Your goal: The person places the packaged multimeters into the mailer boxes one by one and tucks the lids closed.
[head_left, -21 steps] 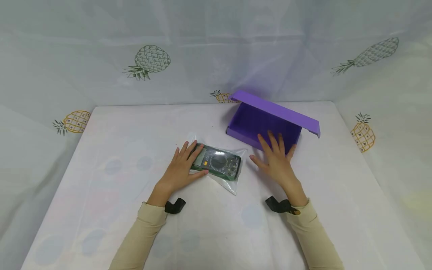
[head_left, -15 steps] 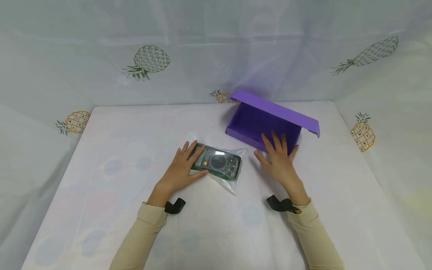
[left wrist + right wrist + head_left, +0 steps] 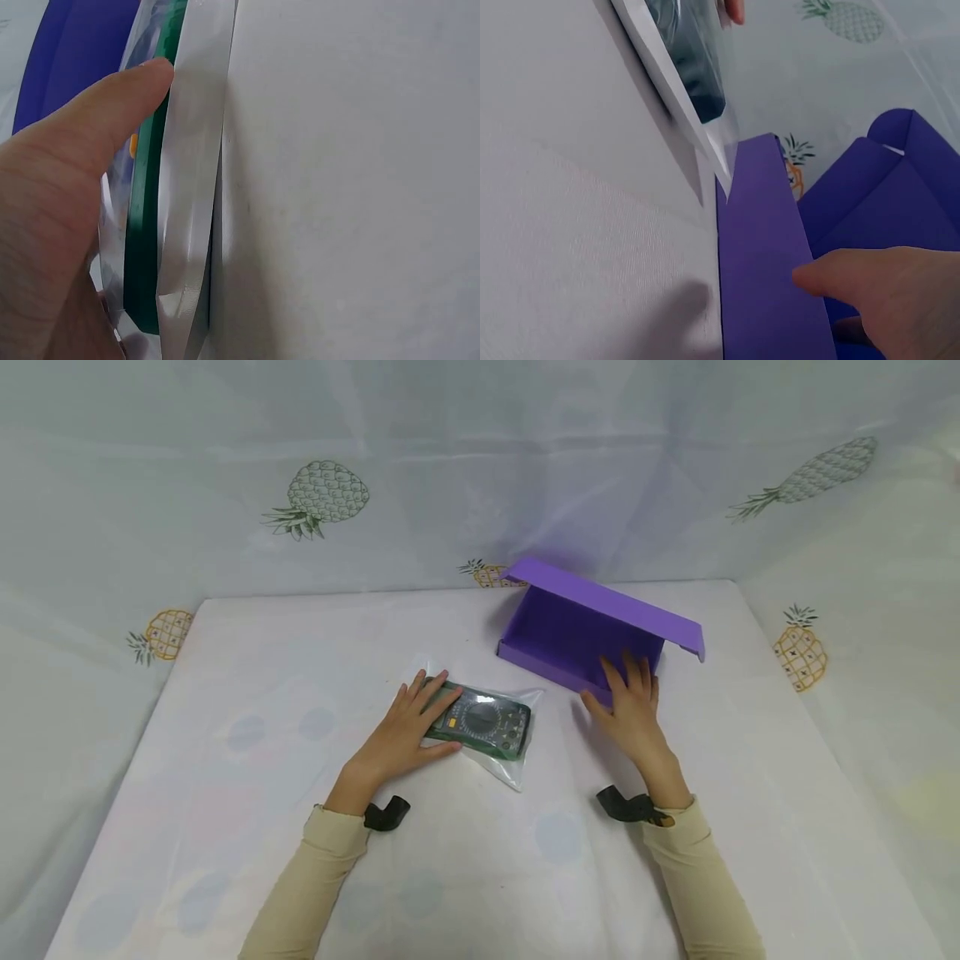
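Observation:
A multimeter [image 3: 480, 720] with a dark face and green edge lies in a clear plastic bag [image 3: 507, 773] near the table's middle. My left hand [image 3: 392, 737] rests over its display end with spread fingers. The left wrist view has my thumb [image 3: 112, 109] against its green side [image 3: 144, 225]. Behind and to the right stands a purple cardboard box [image 3: 543, 668], its lid [image 3: 607, 602] raised at a slant. My right hand [image 3: 636, 725] reaches over the box's near wall, fingertips inside. In the right wrist view the thumb [image 3: 862, 274] is right at that wall's rim [image 3: 769, 247].
A white cloth with faint coloured dots covers the table [image 3: 247, 818]. Behind and at both sides hangs a pale curtain [image 3: 480, 468] printed with pineapples. Black wrist mounts [image 3: 387, 814] sit at both sleeve cuffs.
My right hand has shifted right and farther over the box's near wall, its fingers closer together. My left hand stays on the bagged multimeter. The head view has shifted slightly.

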`<state>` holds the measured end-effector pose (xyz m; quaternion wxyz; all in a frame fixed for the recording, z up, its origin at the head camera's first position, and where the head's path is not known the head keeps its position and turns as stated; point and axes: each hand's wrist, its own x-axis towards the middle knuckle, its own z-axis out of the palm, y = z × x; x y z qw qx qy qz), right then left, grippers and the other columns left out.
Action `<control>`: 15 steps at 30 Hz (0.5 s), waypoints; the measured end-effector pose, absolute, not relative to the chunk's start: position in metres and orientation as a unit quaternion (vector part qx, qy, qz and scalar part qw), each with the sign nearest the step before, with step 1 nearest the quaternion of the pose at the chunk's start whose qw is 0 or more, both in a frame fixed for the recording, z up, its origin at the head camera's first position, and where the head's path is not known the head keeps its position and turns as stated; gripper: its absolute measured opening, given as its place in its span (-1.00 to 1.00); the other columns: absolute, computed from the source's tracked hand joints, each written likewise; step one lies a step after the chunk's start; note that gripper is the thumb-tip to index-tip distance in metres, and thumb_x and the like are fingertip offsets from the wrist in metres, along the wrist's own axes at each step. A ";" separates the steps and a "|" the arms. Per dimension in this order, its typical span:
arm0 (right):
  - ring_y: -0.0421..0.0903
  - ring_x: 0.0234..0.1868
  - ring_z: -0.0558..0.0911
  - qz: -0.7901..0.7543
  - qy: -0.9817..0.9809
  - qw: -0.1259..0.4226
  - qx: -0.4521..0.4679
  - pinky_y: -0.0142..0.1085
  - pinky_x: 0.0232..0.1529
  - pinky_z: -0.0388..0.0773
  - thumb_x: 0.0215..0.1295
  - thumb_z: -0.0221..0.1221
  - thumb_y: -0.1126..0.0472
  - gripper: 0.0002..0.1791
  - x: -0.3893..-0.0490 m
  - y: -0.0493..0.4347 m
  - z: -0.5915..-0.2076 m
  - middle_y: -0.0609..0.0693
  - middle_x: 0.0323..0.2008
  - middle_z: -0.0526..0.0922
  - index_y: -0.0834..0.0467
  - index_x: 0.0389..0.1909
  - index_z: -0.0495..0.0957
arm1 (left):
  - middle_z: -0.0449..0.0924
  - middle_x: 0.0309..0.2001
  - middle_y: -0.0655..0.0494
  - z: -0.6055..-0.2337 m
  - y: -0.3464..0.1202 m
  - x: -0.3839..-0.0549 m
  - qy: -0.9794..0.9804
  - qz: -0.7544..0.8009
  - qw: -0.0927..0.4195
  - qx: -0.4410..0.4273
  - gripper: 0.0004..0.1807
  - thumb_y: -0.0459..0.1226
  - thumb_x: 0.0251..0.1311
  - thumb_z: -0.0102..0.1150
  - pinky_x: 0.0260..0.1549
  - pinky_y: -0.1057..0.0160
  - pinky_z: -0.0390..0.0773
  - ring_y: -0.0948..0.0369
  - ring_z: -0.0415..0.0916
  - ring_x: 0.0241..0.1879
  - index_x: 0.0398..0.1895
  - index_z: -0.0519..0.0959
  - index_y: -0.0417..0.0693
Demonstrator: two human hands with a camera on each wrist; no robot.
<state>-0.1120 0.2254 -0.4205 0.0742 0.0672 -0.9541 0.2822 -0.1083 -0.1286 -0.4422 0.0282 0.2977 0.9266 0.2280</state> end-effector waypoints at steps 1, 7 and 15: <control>0.54 0.42 -0.14 0.286 -0.952 0.079 0.069 0.43 0.32 -0.25 0.30 0.19 0.13 -0.31 -0.112 0.227 -0.421 0.49 0.42 -0.01 0.37 0.35 0.26 | -0.22 0.58 0.14 -0.442 -0.129 -0.109 0.926 0.228 0.025 0.301 -0.10 0.15 0.21 0.21 0.46 -0.13 -0.28 -0.06 -0.36 0.54 0.55 0.04 0.23; 0.51 0.43 -0.15 0.337 -0.934 0.100 0.063 0.36 0.36 -0.13 0.17 0.24 0.29 -0.31 -0.113 0.236 -0.427 0.55 0.41 -0.08 0.46 0.30 0.27 | -0.16 0.57 0.08 -0.443 -0.129 -0.113 0.917 0.239 0.014 0.318 -0.10 0.13 0.15 0.29 0.45 -0.18 -0.25 -0.09 -0.31 0.53 0.52 0.12 0.23; 0.39 0.48 -0.27 0.391 -0.915 0.090 0.047 0.30 0.40 -0.17 0.22 0.28 0.24 -0.27 -0.117 0.242 -0.430 0.46 0.47 -0.23 0.46 0.33 0.23 | -0.12 0.56 0.07 -0.441 -0.129 -0.121 0.917 0.244 0.044 0.314 -0.05 0.15 0.10 0.32 0.46 -0.13 -0.30 -0.02 -0.37 0.54 0.52 0.09 0.28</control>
